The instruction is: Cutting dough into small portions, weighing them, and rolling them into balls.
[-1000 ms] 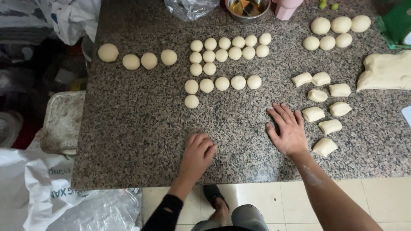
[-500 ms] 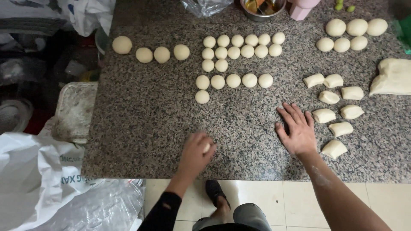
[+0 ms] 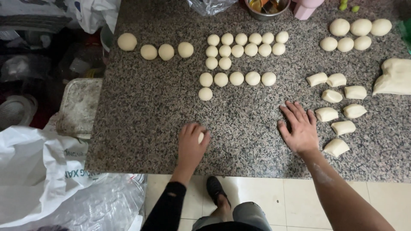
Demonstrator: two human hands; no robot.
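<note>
My left hand (image 3: 191, 143) is cupped over a small dough ball (image 3: 201, 137) on the speckled granite counter (image 3: 145, 111), fingers curled around it. Flat on the counter lies my right hand (image 3: 299, 126), fingers spread, holding nothing. Right of it sit several cut dough pieces (image 3: 336, 102), the nearest touching distance from its fingers. Farther back, several rolled dough balls (image 3: 239, 51) stand in neat rows.
A big lump of dough (image 3: 396, 77) lies at the right edge, with larger balls (image 3: 353, 34) behind it. A metal bowl (image 3: 265, 7) and a pink cup (image 3: 305, 8) stand at the back. White sacks (image 3: 38, 171) and a tray (image 3: 79, 107) sit left of the counter.
My left hand has closed from flat into a cup around the dough ball. The right hand stays flat in place. The view has shifted slightly.
</note>
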